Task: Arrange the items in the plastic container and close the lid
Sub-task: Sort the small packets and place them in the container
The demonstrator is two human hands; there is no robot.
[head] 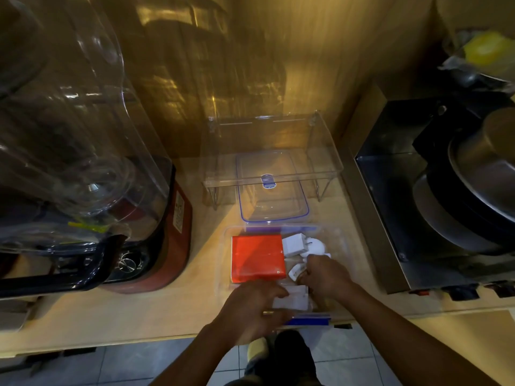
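From the head view, both hands are motion-blurred and cover the near part of the plastic container [338, 246], so its front wall shows only as a blue clip strip [309, 321] at the counter's front edge. The left hand [250, 310] lies over a flat white box [292, 300] — fingers curled on its left end, the rest of the grip hidden. The right hand [326, 274] is closed around something small and white; what it pinches cannot be made out.

The container sits on the wooden counter [139, 316], its long axis running away from the person. Inside, an orange box [257, 259] lies flat against the left wall, with white chargers [295, 245] beside it to the right.

The lid [271, 188] lies just beyond the container's far edge, partly under a clear acrylic shelf [267, 146], long axis also running away. A blender [83, 176] crowds the left and a stove [446, 204] the right — bare counter remains on either side.
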